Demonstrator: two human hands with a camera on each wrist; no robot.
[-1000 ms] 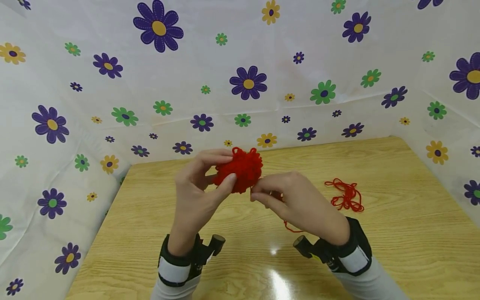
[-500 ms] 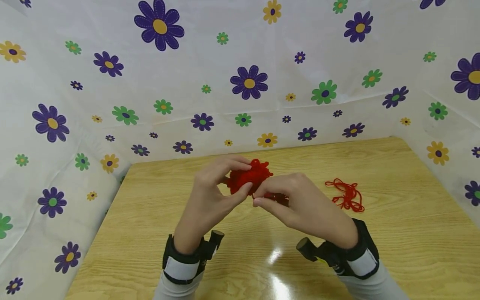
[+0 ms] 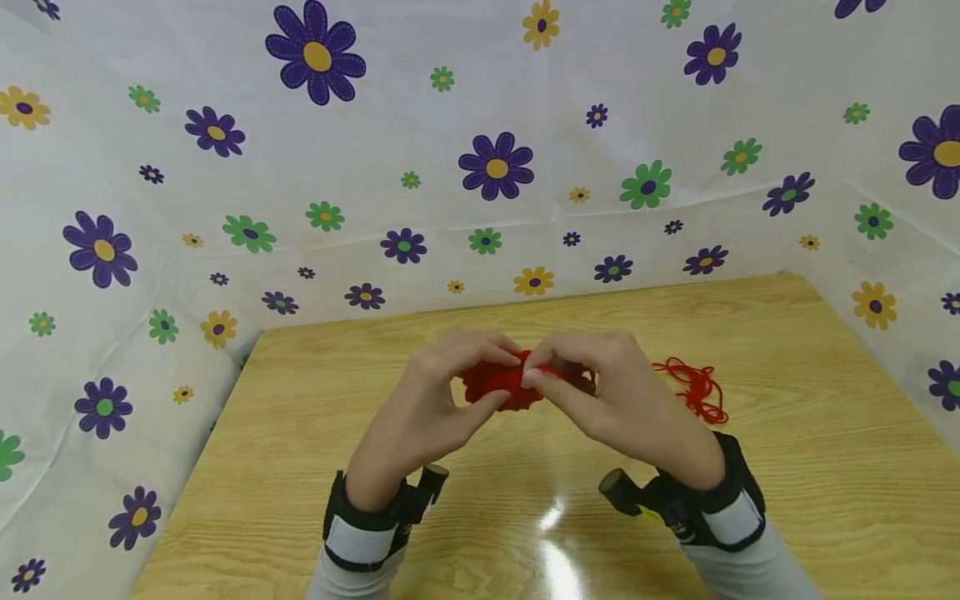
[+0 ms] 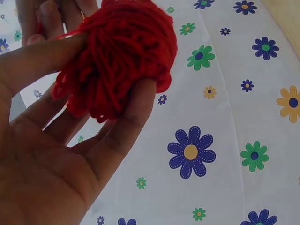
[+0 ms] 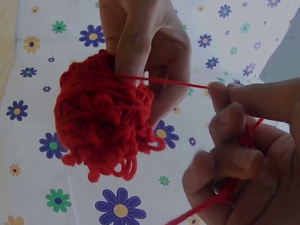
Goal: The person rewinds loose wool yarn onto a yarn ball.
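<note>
My left hand (image 3: 435, 400) holds a ball of red yarn (image 4: 129, 51) between thumb and fingers, above the table. Loose loops stick out along one side of the ball, plain in the right wrist view. Close beside it, my right hand (image 3: 615, 392) pinches a yarn strand (image 5: 178, 83) between thumb and forefinger. That strand runs taut from the ball to the fingertips. More of the yarn passes through the curled lower fingers (image 5: 234, 161) of the right hand, and a tail hangs below them. In the head view the hands hide part of the ball.
A loose tangle of red yarn (image 3: 697, 387) lies on the wooden table (image 3: 480, 517), right of the hands. White cloth with printed flowers (image 3: 405, 108) stands behind the table and along both sides. Each wrist wears a black strap with a camera mount.
The left hand has brought the ball down and to the right, turning it. The right hand, still pinching the strand, has shifted slightly right, and the two hands are closer together.
</note>
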